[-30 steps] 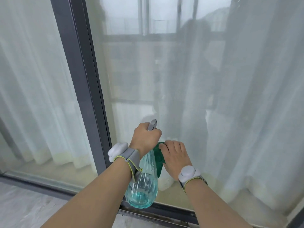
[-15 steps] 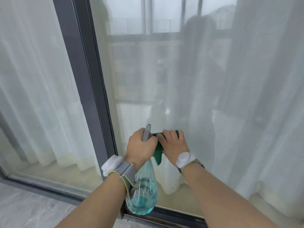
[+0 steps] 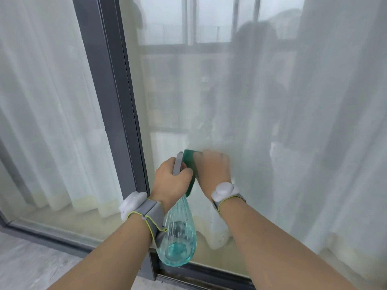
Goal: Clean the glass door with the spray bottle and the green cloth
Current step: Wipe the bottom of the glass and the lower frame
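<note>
The glass door (image 3: 219, 91) fills most of the view, with a white sheer curtain behind it. My left hand (image 3: 169, 181) grips the grey head of a clear spray bottle (image 3: 178, 245); the bottle hangs down with a little blue liquid at its bottom. Just to its right, my right hand (image 3: 213, 170) presses the green cloth (image 3: 189, 162) flat against the lower glass. The hand is blurred and covers most of the cloth; green shows above the fingers and below the palm.
A dark grey vertical door frame (image 3: 117, 105) stands left of my hands. The bottom track (image 3: 199, 275) runs along a pale marble floor (image 3: 27, 266). A second glass pane (image 3: 46, 114) with curtain lies to the left.
My right hand has slid the cloth upward on the glass and slightly right. The left hand with the bottle has risen with it.
</note>
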`<action>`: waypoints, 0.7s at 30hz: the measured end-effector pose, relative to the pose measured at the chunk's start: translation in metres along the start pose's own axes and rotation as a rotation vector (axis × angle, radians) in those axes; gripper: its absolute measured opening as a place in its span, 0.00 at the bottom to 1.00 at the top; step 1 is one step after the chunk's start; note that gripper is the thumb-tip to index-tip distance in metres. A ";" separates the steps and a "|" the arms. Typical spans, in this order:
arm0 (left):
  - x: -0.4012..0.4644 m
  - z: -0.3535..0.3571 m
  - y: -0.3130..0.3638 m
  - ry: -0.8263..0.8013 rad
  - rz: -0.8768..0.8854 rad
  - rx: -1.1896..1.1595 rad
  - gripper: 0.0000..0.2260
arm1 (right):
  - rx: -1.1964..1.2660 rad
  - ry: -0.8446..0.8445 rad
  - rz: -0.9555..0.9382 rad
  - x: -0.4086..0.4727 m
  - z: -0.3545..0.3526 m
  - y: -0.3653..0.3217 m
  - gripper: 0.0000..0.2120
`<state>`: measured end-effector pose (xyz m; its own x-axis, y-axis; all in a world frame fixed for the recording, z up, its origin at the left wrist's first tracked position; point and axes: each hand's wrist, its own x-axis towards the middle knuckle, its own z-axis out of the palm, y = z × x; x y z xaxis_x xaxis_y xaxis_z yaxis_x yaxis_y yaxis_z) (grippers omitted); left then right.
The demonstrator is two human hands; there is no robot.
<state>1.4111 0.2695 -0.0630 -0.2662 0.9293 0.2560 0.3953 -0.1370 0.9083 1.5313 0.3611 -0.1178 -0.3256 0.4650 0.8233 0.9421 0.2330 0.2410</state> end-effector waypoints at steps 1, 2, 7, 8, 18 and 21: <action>0.000 0.000 -0.001 -0.002 -0.010 -0.010 0.14 | 0.013 0.018 -0.001 0.006 -0.003 0.006 0.21; 0.001 0.001 0.000 -0.004 -0.015 -0.019 0.13 | 0.045 0.032 0.022 0.009 -0.007 0.016 0.23; 0.005 0.011 0.002 -0.064 -0.007 -0.009 0.05 | 0.174 0.110 0.327 -0.009 -0.014 0.064 0.29; 0.005 0.011 0.002 -0.075 -0.001 -0.011 0.05 | 0.168 0.113 0.329 -0.014 -0.012 0.066 0.29; 0.004 0.000 -0.012 -0.052 -0.020 0.000 0.04 | 0.124 -0.267 0.024 -0.062 0.008 0.030 0.30; -0.001 0.006 -0.005 -0.085 0.003 -0.011 0.04 | 0.168 -0.352 0.019 -0.074 0.001 0.041 0.26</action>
<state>1.4143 0.2716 -0.0699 -0.1897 0.9545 0.2302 0.3864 -0.1430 0.9112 1.5942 0.3371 -0.1696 -0.3431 0.7283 0.5932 0.9316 0.3443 0.1162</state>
